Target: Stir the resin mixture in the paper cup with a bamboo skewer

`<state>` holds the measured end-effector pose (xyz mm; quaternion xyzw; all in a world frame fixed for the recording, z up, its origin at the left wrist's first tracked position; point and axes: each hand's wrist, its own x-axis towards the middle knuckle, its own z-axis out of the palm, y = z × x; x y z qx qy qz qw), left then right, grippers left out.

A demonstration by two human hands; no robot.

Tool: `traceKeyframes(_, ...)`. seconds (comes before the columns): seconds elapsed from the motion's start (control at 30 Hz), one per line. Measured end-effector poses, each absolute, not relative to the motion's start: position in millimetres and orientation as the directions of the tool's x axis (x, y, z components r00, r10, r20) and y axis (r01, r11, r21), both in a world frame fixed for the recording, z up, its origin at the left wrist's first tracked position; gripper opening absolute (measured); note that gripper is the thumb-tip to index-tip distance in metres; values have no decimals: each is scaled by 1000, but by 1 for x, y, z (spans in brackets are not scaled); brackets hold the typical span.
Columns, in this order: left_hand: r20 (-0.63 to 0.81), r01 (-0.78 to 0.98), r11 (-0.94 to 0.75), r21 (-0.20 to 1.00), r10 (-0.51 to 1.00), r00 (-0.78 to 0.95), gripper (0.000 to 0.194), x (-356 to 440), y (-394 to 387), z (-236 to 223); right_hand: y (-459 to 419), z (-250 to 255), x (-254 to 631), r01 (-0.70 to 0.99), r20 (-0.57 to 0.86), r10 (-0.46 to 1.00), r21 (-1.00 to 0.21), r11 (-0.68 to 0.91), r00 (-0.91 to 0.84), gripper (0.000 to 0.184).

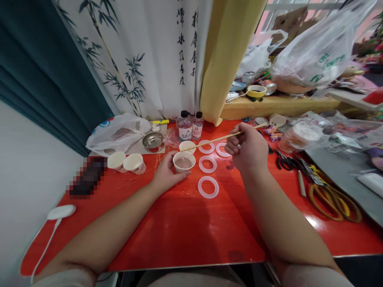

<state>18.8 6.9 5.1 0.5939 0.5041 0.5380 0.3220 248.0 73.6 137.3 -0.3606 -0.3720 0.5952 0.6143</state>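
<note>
My left hand (167,172) is wrapped round a paper cup (181,167) that holds a pinkish-grey liquid. A thin wooden stick (212,141) is gripped in the closed fingers of my right hand (247,145). It slants down to the left, its tip over or near the rim of a second paper cup (187,146) just behind the held one. Several pale ring moulds lie to the right of the cup, the nearest ring mould (208,187) toward me. Behind stand a bottle marked A (184,129) and a bottle marked B (197,126), both black-capped.
Two paper cups (134,164) and a metal bowl (153,142) stand at left, beside a plastic bag (116,133). Large scissors (335,201), pliers (285,162) and wrapped items lie at right. A white corded device (61,212) sits at the left edge.
</note>
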Motion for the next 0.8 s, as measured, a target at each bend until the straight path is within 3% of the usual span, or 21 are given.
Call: traceKeyframes(0.8,295,262,-278,924,955,-28,61,19,3,15,62,157,256,-439,104,991,-889,131,84,25)
